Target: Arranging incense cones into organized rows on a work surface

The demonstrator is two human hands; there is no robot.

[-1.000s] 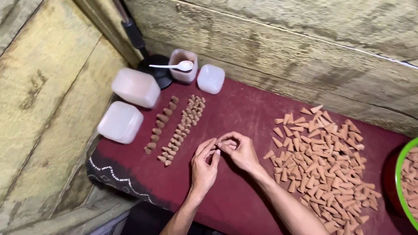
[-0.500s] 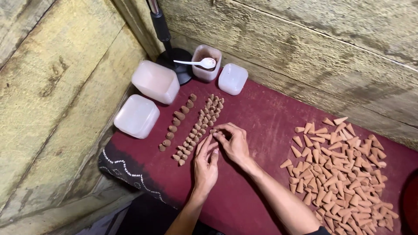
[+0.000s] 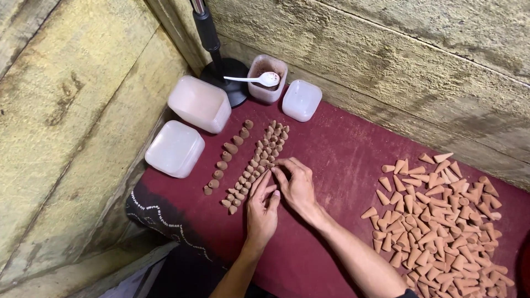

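My left hand [image 3: 261, 209] and my right hand [image 3: 297, 185] meet on a dark red cloth [image 3: 337, 149], fingertips pinched together beside rows of small brown cones [image 3: 255, 165]. Whether a cone sits between the fingertips is hidden by the fingers. The rows run diagonally from near the hands up toward the containers, with a shorter row of cones [image 3: 226, 157] to their left. A large loose pile of lying cones [image 3: 436, 221] spreads at the right of the cloth, apart from both hands.
Two upturned translucent white boxes [image 3: 199, 103] [image 3: 174, 149] stand at the left, a small lid [image 3: 301, 100] and a cup of brown powder [image 3: 267, 78] with a white spoon [image 3: 251, 79] at the back. A black stand base [image 3: 226, 74] sits by the rough wooden wall [image 3: 386, 49].
The camera view has shifted, so the cloth and cones sit further right and lower in frame. Both hands have moved toward the near end of the cone rows, fingertips still together.
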